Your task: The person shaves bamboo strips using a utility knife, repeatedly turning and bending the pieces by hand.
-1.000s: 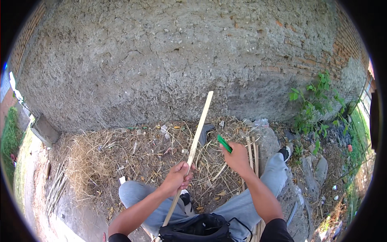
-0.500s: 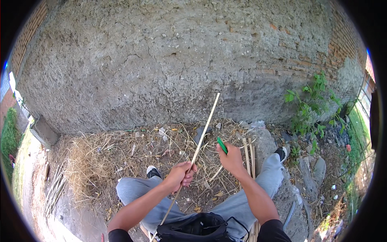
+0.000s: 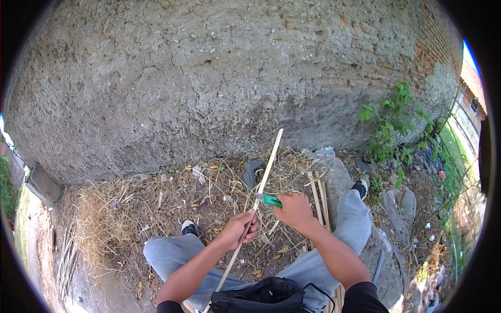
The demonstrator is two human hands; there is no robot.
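A long pale wooden strip (image 3: 270, 163) slants from my lap up toward the wall. My left hand (image 3: 238, 229) is closed around its middle. My right hand (image 3: 294, 208) grips a green-handled knife (image 3: 270, 200), whose tip meets the strip just above my left hand. Both forearms enter from the lower edge, over my grey trouser legs.
A rough plastered wall (image 3: 219, 78) rises ahead. Dry straw and shavings (image 3: 156, 203) litter the ground. More pale strips (image 3: 318, 195) lie beside my right leg. A black bag (image 3: 261, 297) rests on my lap. Green weeds (image 3: 396, 125) grow at right.
My right hand has brought the green knife leftward onto the strip. The strip has turned edge-on and looks thinner. My left foot has come into view.
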